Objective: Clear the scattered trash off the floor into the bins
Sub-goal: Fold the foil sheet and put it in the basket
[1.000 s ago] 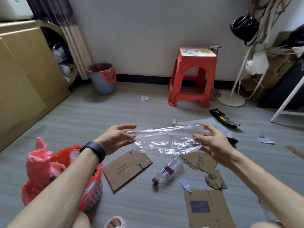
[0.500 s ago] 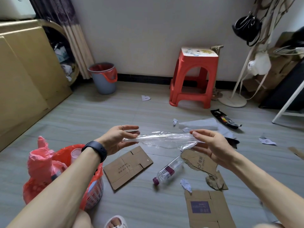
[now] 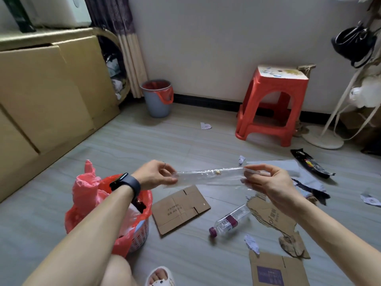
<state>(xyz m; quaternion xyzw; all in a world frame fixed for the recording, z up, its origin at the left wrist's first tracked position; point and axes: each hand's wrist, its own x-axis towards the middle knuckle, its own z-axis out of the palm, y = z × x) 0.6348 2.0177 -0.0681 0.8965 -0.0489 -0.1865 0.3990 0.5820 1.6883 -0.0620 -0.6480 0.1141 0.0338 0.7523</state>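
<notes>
Clear plastic bag [image 3: 208, 178] stretched between left hand [image 3: 154, 175] and right hand [image 3: 268, 182]

Just one camera sees the room (a wide one), worn on the person's head. It looks forward and down, close over the left hand [image 3: 153, 174] and right hand [image 3: 272, 182], across the floor [image 3: 144, 145] to the far wall [image 3: 206, 48].
</notes>
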